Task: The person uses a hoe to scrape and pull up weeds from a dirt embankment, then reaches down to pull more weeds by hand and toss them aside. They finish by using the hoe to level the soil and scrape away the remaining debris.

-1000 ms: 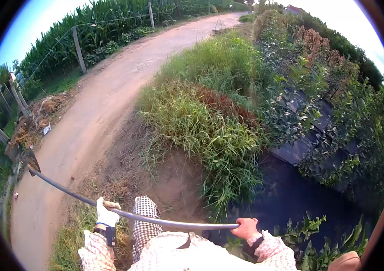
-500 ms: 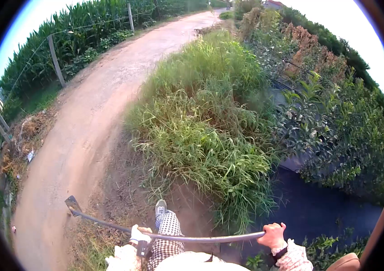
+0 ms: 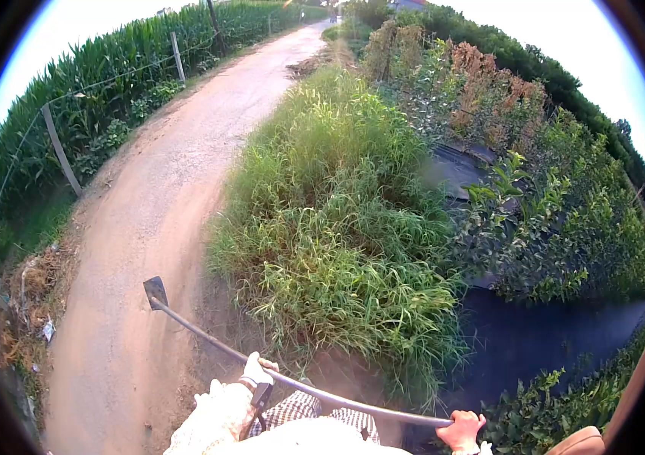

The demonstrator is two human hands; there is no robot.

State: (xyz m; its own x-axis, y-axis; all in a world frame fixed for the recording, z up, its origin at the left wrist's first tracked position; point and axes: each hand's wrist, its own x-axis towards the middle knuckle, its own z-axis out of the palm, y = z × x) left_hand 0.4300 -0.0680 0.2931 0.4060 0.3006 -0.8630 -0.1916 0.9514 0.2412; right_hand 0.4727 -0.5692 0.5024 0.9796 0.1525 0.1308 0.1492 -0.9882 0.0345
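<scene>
A long-handled hoe [image 3: 371,409] lies slantwise across the front of my body. Its flat metal blade [image 3: 155,293] is raised to the left, over the dirt path. My left hand [image 3: 259,369], in a pale glove, is closed around the middle of the handle. The bare fingers of my right hand [image 3: 462,431] wrap the handle's far end at the lower right. Just ahead of the handle grows a thick clump of tall grass [image 3: 345,265]; the blade is apart from it.
A dirt path [image 3: 129,250] runs up the left side, with a wire fence post [image 3: 61,150] and tall corn plants [image 3: 110,91] beyond. On the right are leafy bushes [image 3: 565,227] and dark ground sheeting [image 3: 542,337]. Bare soil borders the grass.
The hoe's blade has swung up and forward, and my left hand has risen to the right with the handle. My right hand has dropped slightly. The view has shifted.
</scene>
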